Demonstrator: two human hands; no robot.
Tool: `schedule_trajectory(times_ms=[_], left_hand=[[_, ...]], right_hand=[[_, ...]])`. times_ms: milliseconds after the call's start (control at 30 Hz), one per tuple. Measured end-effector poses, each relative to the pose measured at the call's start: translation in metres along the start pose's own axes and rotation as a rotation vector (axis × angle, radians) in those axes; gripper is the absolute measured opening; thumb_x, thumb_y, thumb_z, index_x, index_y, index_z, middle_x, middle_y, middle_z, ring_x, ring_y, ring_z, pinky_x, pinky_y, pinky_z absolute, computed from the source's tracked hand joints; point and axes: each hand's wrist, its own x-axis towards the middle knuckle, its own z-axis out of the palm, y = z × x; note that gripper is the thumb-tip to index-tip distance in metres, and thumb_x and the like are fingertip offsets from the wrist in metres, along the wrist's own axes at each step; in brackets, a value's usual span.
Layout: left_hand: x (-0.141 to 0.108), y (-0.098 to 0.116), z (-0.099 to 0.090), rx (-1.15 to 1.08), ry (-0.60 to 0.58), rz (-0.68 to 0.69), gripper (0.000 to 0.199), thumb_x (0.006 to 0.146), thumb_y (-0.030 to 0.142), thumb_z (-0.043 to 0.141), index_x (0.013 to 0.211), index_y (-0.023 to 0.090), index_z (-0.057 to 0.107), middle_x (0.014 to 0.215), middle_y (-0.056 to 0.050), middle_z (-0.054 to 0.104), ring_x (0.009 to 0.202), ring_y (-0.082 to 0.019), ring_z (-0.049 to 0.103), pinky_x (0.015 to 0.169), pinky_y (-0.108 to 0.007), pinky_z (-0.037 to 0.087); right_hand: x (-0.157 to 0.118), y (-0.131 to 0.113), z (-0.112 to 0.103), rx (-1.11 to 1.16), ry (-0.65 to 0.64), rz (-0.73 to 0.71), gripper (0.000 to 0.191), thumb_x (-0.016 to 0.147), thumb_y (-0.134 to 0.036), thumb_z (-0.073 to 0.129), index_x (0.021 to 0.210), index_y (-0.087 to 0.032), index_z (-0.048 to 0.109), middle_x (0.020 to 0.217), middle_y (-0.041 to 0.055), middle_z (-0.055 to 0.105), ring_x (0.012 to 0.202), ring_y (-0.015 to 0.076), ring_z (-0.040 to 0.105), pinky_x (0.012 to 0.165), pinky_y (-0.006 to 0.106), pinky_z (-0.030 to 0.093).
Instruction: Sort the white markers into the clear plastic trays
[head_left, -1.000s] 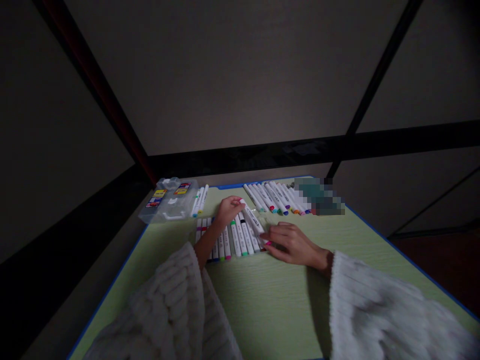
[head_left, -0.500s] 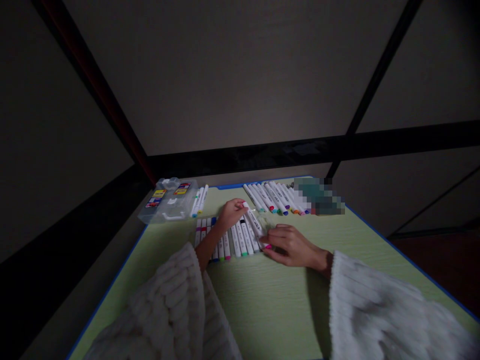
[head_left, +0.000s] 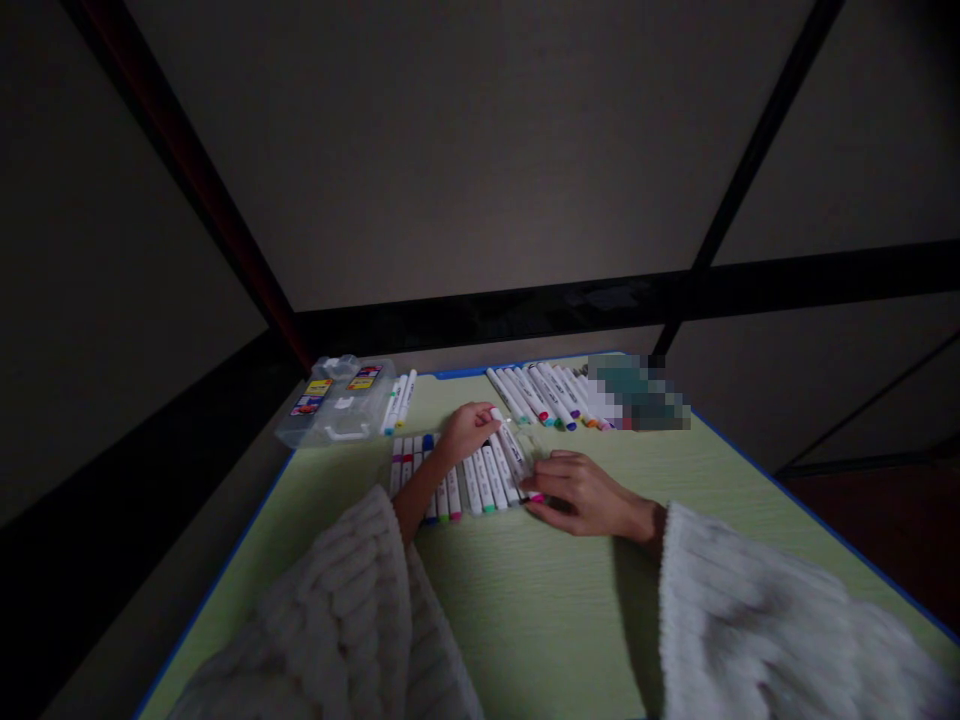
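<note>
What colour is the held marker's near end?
The marker's near end is pink, in the head view.

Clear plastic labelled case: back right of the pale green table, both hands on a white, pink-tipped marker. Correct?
No: the head view shows the clear plastic labelled case at the back left of the pale green table. Left hand and right hand are both on the white, pink-tipped marker.

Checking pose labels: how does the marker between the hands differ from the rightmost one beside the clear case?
Handling: left hand at the far end of the held marker, right hand at its near end; the case-side marker is untouched.
Slant: the held marker's near end points right, the case-side marker's slightly left.
End colour: pink on the held marker, yellowish on the case-side marker.
Both have white barrels.
</note>
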Motion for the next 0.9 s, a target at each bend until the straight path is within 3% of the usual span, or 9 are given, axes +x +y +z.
schedule_trajectory(times_ms=[200,600,900], left_hand=[[-0.001,0.000,0.000,0.110,-0.020,0.056,0.018,0.070,0.014,0.054,0.084,0.012,0.064,0.070,0.000,0.060,0.062,-0.008,0.051,0.063,-0.019,0.043],[-0.007,0.003,-0.002,0.181,-0.046,0.110,0.038,0.071,0.016,0.054,0.109,0.014,0.059,0.083,-0.003,0.058,0.066,-0.009,0.050,0.063,-0.020,0.044],[-0.011,0.004,0.000,0.242,-0.066,0.197,0.042,0.073,0.010,0.048,0.114,0.015,0.056,0.084,-0.002,0.052,0.070,-0.010,0.051,0.075,-0.023,0.044]], right_hand=[[0.000,0.000,0.000,0.005,-0.006,0.005,0.024,0.087,-0.028,0.041,0.083,-0.015,0.060,0.064,0.0017,0.052,0.057,0.0121,0.046,0.057,0.025,0.034],[-0.001,0.001,0.000,0.011,-0.014,0.020,0.022,0.086,-0.029,0.043,0.084,-0.015,0.061,0.065,0.0017,0.053,0.058,0.0121,0.047,0.057,0.026,0.034],[-0.001,0.001,0.001,0.023,-0.022,0.018,0.021,0.086,-0.028,0.044,0.082,-0.015,0.060,0.064,0.0017,0.052,0.058,0.0124,0.046,0.058,0.026,0.034]])
